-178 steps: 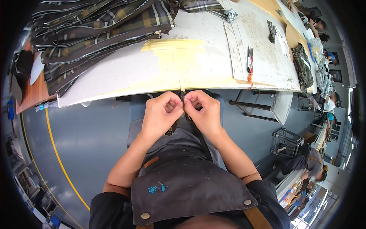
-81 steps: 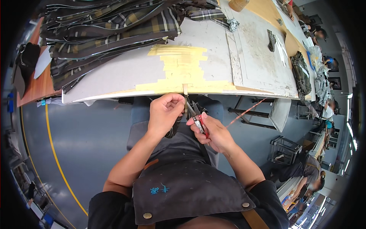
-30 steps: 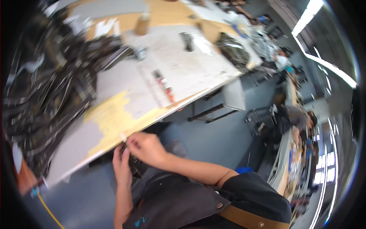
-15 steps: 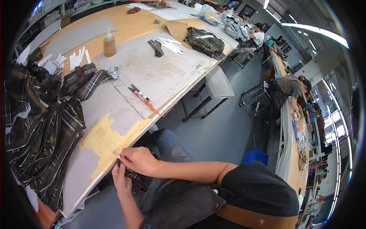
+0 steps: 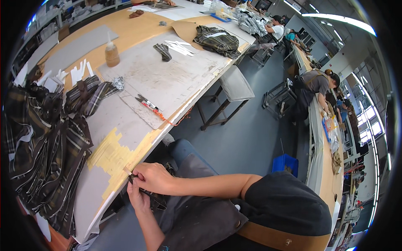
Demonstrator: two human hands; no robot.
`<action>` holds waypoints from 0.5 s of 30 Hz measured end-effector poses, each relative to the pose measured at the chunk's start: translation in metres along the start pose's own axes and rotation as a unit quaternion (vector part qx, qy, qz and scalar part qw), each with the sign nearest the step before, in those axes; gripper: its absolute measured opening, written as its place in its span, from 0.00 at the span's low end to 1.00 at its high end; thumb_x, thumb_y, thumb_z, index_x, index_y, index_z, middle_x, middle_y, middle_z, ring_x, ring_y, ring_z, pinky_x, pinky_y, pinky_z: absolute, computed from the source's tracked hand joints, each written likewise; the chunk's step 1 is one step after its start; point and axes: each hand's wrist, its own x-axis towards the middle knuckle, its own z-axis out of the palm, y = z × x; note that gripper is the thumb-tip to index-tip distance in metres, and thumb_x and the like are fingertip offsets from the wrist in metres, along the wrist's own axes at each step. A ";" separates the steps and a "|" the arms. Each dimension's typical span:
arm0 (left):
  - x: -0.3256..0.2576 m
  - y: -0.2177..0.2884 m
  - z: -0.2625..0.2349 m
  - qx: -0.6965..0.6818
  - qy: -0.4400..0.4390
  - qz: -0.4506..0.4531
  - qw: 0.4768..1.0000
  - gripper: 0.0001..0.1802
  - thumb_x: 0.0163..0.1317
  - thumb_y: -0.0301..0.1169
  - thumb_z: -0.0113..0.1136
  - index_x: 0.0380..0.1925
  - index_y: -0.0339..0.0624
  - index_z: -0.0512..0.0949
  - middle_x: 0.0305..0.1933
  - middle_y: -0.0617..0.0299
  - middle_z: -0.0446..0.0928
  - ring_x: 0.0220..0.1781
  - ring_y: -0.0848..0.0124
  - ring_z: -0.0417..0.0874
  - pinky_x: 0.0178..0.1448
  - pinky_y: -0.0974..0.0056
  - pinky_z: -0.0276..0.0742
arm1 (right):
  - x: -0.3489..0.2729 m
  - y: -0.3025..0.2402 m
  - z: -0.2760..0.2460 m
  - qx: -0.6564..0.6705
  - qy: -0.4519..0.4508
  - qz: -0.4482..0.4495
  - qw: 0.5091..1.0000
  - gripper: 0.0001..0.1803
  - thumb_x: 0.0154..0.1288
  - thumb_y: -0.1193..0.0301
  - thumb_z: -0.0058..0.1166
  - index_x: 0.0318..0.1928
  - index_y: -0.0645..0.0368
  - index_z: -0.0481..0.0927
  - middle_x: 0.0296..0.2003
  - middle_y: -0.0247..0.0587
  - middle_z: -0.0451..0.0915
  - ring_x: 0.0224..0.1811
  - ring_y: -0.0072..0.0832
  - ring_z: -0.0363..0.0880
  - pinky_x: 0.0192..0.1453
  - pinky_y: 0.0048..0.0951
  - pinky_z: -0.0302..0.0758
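At the table's near edge, both my hands are closed on a dark plaid fabric piece (image 5: pixel 158 201). My left hand (image 5: pixel 139 196) pinches its dark upper end from below, thumb upward. Just above, my right hand (image 5: pixel 154 178) grips the same end with bent fingers. A thin pale strip (image 5: pixel 127 170) sticks out past the fingertips over the edge; whether it is attached to the fabric I cannot tell. The rest of the piece hangs below my hands against my dark apron, partly hidden by my right wrist. Beside my hands, yellow tape (image 5: pixel 111 154) covers part of the tabletop.
Dark plaid pieces with zippers (image 5: pixel 46 154) are heaped at the left. Snips (image 5: pixel 148 103) with an orange cord, a glue bottle (image 5: pixel 112 55), white strips (image 5: pixel 180 47) and a plaid bundle (image 5: pixel 217 41) lie farther off. A stool (image 5: pixel 236 83) stands by the table; a person (image 5: pixel 312 92) works at right.
My fingers have shifted slightly at the fabric's end, and more of its dark tip shows between them. The whole view has tilted a little. Both hands keep their hold.
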 end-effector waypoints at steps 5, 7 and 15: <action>-0.001 0.001 0.002 0.013 0.010 -0.011 1.000 0.19 0.67 0.36 0.56 0.52 0.34 0.72 0.48 0.59 0.77 0.48 0.72 0.79 0.54 0.67 0.76 | 0.004 0.003 0.007 0.001 0.022 0.000 1.000 0.08 0.54 0.71 0.57 0.29 0.64 0.75 0.24 0.49 0.78 0.28 0.47 0.79 0.31 0.43 0.75; -0.001 -0.001 -0.001 0.026 0.011 -0.005 1.000 0.21 0.67 0.36 0.56 0.54 0.34 0.70 0.51 0.58 0.76 0.50 0.70 0.78 0.55 0.66 0.76 | 0.005 0.005 0.010 -0.003 0.020 0.009 1.000 0.08 0.56 0.71 0.56 0.29 0.64 0.75 0.25 0.50 0.78 0.29 0.48 0.79 0.32 0.44 0.75; -0.002 0.001 0.002 0.022 0.006 -0.008 1.000 0.23 0.69 0.35 0.53 0.58 0.34 0.67 0.55 0.55 0.74 0.56 0.67 0.77 0.59 0.63 0.74 | 0.002 0.009 0.013 0.073 0.041 0.027 0.996 0.08 0.60 0.70 0.54 0.29 0.64 0.75 0.24 0.52 0.78 0.30 0.50 0.79 0.33 0.45 0.74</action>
